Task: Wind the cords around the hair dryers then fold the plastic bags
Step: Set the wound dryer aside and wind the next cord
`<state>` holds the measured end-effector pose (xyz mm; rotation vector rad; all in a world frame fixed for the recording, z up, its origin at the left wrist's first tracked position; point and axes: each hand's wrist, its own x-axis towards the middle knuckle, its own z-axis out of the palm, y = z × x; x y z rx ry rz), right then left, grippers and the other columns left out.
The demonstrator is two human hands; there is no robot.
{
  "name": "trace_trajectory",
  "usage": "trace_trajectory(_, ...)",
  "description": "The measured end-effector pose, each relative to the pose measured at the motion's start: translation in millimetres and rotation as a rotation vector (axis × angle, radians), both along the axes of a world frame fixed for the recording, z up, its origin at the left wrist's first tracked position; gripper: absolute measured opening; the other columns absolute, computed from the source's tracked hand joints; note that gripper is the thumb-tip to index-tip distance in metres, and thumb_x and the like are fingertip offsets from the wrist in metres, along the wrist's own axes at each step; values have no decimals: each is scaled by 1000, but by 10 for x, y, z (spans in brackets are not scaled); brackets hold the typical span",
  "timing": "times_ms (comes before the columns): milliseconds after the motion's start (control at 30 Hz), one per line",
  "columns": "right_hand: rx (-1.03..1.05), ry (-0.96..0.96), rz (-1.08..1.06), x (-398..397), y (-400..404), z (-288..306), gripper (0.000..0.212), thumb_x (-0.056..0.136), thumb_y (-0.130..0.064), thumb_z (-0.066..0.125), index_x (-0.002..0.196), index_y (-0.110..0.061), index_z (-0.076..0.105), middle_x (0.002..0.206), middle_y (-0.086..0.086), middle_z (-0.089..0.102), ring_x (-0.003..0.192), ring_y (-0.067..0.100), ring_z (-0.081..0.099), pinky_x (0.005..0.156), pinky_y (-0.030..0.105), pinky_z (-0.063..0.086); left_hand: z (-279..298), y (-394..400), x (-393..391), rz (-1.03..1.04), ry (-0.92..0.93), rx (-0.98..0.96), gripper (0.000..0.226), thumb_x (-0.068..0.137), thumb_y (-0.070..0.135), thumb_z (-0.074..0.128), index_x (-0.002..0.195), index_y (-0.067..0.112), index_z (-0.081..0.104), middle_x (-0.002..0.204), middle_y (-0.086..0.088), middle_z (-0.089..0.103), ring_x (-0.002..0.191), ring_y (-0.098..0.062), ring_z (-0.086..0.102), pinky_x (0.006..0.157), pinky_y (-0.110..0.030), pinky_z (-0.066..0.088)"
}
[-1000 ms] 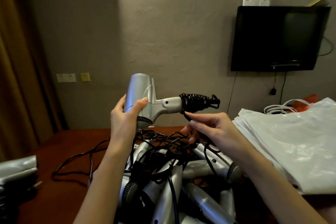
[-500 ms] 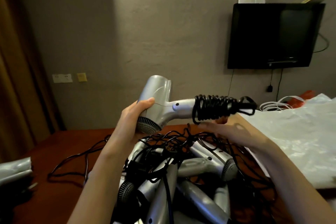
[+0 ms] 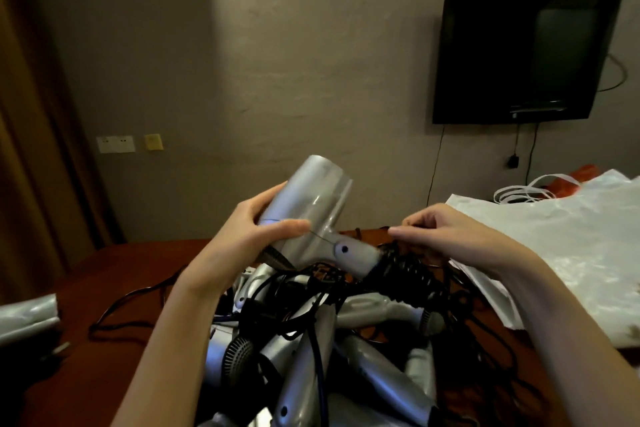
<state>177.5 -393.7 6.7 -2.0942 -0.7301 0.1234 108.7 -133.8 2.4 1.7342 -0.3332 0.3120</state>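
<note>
Head view: we are gripping the silver hair dryer above the pile with our left hand, our right hand pinching its coiled cord; we are judging snug turns best.

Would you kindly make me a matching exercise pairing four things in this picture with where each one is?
Things:
1. hair dryer with wound cord
2. television
3. plastic bags
4. pile of hair dryers

Places:
A. mounted on the wall
B. gripped by the left hand
C. on the table under the hands
D. stacked at the right side

Pairs: 1-B, 2-A, 3-D, 4-C
</note>
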Motion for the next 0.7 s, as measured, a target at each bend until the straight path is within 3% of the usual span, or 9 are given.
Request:
trace_trajectory(100, -54, -114, -71, -47, -4, 46, 36, 97, -29, 51, 74, -6, 65, 66, 7, 43, 59, 15, 41, 57, 28, 34, -24, -55, 34, 50, -54, 55, 68, 55, 39, 81, 118, 39, 57, 102, 23, 71, 94, -1, 68, 72, -15, 52)
trace_trajectory(167, 5, -198, -109, -97, 51, 93, 36, 99, -22, 46, 75, 3, 59, 65, 2, 46, 62, 11, 44, 62, 30, 34, -11, -39, 32, 95, -109, 46, 75, 52, 49, 76, 124, 38, 56, 103, 26, 69, 95, 1, 67, 71, -15, 52)
trace_trajectory(233, 34, -310, -152, -159, 132, 116, 35, 99, -18, 44, 68, -7, 55, 58, -8, 47, 55, 5, 44, 58, 25, 33, 43, 0, -5, 148, -171, 49, 76, 51, 52, 74, 123, 42, 51, 103, 31, 66, 97, 7, 64, 73, -12, 51)
trace_trajectory(333, -7, -527, -217, -231, 271, 83, 30, 100, -20, 46, 71, -21, 55, 61, -9, 54, 60, 5, 51, 59, 23, 36, 121, 73, -78, 181, -237, 88, 77, 52, 51, 74, 124, 46, 47, 110, 34, 60, 102, 6, 62, 77, -15, 53)
trace_trajectory(400, 25, -571, -212, -261, 321, 63, 29, 99, -23, 48, 72, -22, 57, 55, -9, 53, 54, 3, 52, 55, 20, 36, 133, 112, -112, 184, -240, 109, 73, 53, 50, 74, 120, 51, 46, 104, 40, 60, 102, 5, 62, 81, -18, 54)
trace_trajectory(533, -4, -624, -203, -321, 308, 47, 24, 96, -30, 55, 77, -21, 68, 49, -6, 57, 43, 7, 55, 53, 24, 42, 94, 120, -114, 203, -257, 138, 76, 54, 50, 74, 124, 48, 46, 113, 31, 58, 104, 7, 60, 81, -14, 51)
trace_trajectory(633, -151, -802, -316, -377, 367, -28, 25, 93, -38, 56, 86, -22, 73, 60, -5, 64, 57, 17, 61, 60, 36, 52, 74, 81, -102, 222, -292, 164, 74, 59, 44, 77, 127, 46, 47, 116, 30, 58, 104, 8, 59, 78, -9, 47)
trace_trajectory(700, -145, -831, -354, -419, 392, -20, 27, 92, -41, 57, 89, -21, 75, 70, -1, 70, 67, 23, 65, 64, 38, 53, 56, 81, -86, 231, -306, 159, 73, 62, 40, 78, 128, 44, 48, 117, 29, 58, 104, 8, 59, 78, -8, 46)
